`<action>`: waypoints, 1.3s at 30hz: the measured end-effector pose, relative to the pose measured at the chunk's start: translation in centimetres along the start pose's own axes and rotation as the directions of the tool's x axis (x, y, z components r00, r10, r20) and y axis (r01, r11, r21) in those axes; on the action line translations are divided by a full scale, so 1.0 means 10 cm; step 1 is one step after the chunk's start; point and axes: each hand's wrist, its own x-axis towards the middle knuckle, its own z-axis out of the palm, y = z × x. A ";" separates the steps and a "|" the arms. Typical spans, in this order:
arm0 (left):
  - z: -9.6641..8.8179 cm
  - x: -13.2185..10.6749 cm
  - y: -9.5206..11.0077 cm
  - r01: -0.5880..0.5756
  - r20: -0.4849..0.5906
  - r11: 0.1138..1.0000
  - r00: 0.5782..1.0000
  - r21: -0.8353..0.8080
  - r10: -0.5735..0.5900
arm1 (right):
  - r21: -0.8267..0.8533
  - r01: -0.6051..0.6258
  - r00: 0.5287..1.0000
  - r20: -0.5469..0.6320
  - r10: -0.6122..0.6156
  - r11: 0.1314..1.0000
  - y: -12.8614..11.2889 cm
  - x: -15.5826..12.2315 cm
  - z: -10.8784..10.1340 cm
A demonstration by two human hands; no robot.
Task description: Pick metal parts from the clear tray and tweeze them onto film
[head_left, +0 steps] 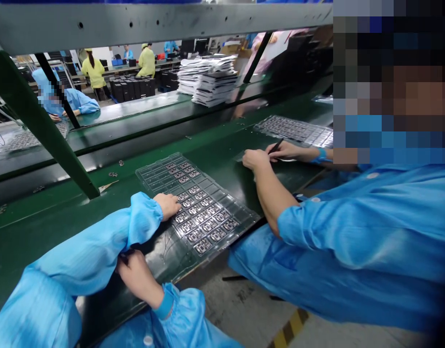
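My left hand (167,206) reaches across to the near-left edge of a clear plastic tray (240,203). Its fingers are bent together, with their tips at a small circuit board (181,197); whether they lift it cannot be seen. Several such boards sit in rows in the tray, and some of its pockets hold none. Closer to me, my right hand (139,276) is closed low over the green bench. Something dark shows at its fingertips, mostly hidden behind my left sleeve. Thin wires (166,246) lie between this hand and the tray.
To the right, a co-worker's hands (260,157) hold a black pen-like tool (276,146) beside another board tray (294,129). A slanted green post (51,130) rises from the bench at left. Loose small parts (113,174) lie behind. Stacked white sheets (211,79) stand farther back.
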 end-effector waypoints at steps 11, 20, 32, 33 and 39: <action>0.06 0.03 -0.01 0.042 -0.028 0.998 0.999 -0.037 -0.044 | -0.005 -0.015 1.000 0.015 0.015 1.000 0.04 0.00 0.01; -0.03 -0.06 0.00 0.072 -0.075 0.997 0.994 -0.038 -0.075 | 0.010 -0.018 1.000 0.026 0.018 1.000 0.04 -0.01 -0.01; -0.19 -1.29 -0.17 0.027 -0.477 0.973 0.869 -0.229 -0.136 | 0.293 -0.187 0.980 0.123 0.157 0.938 0.04 -0.04 0.04; -0.13 -1.46 -0.19 0.038 -0.492 0.954 0.850 -0.297 -0.188 | 0.287 -0.181 0.981 0.121 0.152 0.941 0.03 -0.04 0.04; 0.52 -2.21 -0.16 0.152 -0.408 0.749 0.760 -0.645 -0.506 | 0.132 -0.090 0.995 0.058 0.083 0.987 0.04 -0.14 0.04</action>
